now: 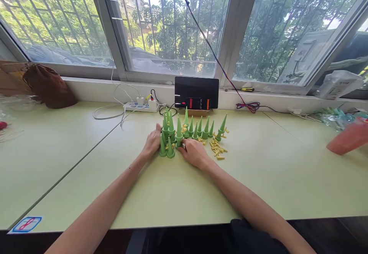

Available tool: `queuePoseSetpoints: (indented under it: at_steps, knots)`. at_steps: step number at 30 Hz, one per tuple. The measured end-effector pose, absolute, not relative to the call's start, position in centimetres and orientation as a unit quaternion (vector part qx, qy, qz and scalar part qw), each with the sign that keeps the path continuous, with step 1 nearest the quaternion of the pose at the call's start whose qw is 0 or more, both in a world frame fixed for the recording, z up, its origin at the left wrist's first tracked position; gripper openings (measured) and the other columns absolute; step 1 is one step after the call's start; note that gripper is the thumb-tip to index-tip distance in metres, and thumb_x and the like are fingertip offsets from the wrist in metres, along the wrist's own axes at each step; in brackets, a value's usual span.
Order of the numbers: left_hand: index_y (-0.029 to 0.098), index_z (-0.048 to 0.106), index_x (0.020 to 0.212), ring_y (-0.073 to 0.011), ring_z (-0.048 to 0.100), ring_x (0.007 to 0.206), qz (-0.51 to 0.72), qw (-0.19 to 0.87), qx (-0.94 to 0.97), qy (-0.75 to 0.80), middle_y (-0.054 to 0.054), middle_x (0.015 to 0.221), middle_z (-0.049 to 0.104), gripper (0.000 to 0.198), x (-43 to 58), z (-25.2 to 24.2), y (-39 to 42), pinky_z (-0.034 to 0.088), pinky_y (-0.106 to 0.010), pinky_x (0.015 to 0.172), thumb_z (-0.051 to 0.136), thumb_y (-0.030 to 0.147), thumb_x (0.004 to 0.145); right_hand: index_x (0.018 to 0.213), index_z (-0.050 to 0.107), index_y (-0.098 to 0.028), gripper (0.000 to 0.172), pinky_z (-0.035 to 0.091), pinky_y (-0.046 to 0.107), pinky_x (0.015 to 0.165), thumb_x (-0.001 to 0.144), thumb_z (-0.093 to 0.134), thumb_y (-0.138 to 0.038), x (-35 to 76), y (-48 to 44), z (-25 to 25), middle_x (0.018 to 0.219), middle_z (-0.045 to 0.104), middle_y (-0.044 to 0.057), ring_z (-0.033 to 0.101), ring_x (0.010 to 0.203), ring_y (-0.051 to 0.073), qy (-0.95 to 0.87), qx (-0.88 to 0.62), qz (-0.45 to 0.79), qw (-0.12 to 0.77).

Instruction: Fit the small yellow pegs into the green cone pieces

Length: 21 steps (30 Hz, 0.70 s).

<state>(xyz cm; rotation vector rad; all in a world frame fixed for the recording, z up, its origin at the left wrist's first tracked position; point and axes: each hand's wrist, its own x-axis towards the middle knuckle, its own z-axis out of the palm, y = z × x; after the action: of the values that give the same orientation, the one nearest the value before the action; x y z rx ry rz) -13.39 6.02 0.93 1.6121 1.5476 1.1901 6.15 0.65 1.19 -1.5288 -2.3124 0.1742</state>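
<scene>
Several green pointed cones with ring-shaped bases stand upright in a tight cluster on the table. My left hand lies against the left side of this cluster; its fingertips are partly hidden by the cones. From the right, my right hand is closed at the base of a green cone at the front of the group. Small yellow pieces show between the cones. More green cones stand in a row behind my right hand. One tilted green cone has yellow pieces stuck on its side.
Loose yellow pegs lie in a pile right of my right hand. Behind the cones, a black tablet stands with a phone before it. A power strip, cables, a brown bag and a reddish container are around.
</scene>
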Motion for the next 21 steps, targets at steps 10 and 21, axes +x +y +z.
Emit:
queuePoseSetpoints:
  at_steps: [10,21]
  knots:
    - [0.016,0.072,0.091,-0.0285,0.064,0.089,0.449,0.259,0.608,0.601,-0.011,0.088,0.073,0.082,-13.36,1.02,5.97,0.048,-0.039,0.086,0.02,0.079,0.084,0.102,0.062,-0.017,0.027,0.043,0.029,0.072,0.097,0.049,-0.039,6.04,0.7,1.01,0.103,0.069,0.01,0.066,0.092,0.023,-0.811,-0.549,0.07,0.187]
    - [0.016,0.072,0.089,-0.0251,0.061,0.071,0.445,0.253,0.592,0.622,-0.006,0.06,0.063,0.082,-13.2,1.47,5.46,0.047,-0.035,0.071,0.017,0.076,0.087,0.104,0.063,-0.017,0.026,0.043,0.03,0.075,0.097,0.049,-0.038,6.21,0.52,1.06,0.105,0.069,0.011,0.066,0.095,0.023,-0.814,-0.546,0.073,0.183]
